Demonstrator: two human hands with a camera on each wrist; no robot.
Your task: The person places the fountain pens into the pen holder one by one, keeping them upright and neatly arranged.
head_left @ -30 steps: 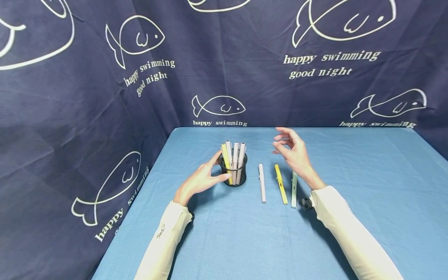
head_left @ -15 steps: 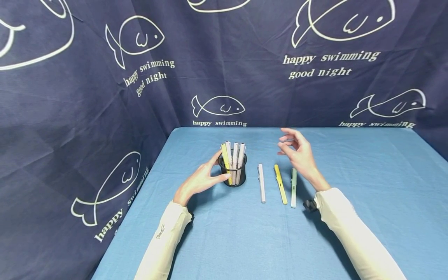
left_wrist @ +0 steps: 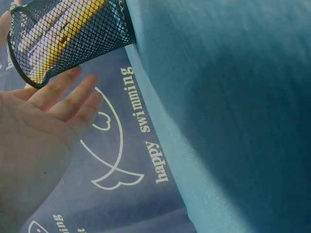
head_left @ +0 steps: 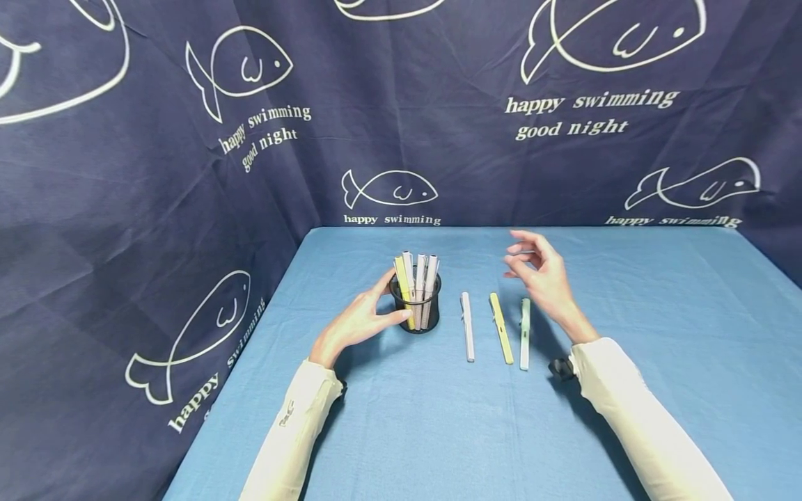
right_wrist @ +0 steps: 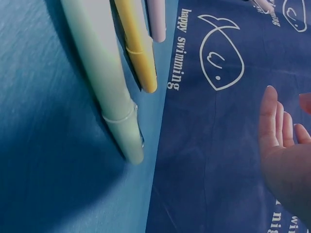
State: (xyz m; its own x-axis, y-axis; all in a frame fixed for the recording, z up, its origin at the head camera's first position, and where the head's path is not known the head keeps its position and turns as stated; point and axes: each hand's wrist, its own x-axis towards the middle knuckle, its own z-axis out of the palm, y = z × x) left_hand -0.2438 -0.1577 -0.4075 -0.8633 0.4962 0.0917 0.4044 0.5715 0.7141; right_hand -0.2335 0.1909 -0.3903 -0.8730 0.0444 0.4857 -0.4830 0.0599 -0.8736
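Observation:
A black mesh pen holder (head_left: 418, 312) stands on the blue table (head_left: 438, 417) with several pens upright in it. My left hand (head_left: 390, 299) holds it from the left, thumb in front and fingers behind; in the left wrist view the fingers (left_wrist: 73, 94) lie fairly straight beside the holder (left_wrist: 68, 36). Right of it lie a lilac pen (head_left: 467, 327), a yellow pen (head_left: 501, 328) and a pale green pen (head_left: 525, 334), side by side. My right hand (head_left: 526, 261) hovers above the far ends of the yellow and green pens, fingers loosely curled, holding nothing.
Dark blue cloth with white fish prints (head_left: 388, 188) walls the table at the back and left. The right wrist view shows the green pen (right_wrist: 99, 73), yellow pen (right_wrist: 138, 48) and lilac pen (right_wrist: 156, 19) close below. Bare blue tabletop spreads to the right and front.
My right hand has drifted to the right, from over the yellow pen to over the green one, still holding nothing. The left hand and the holder have not moved.

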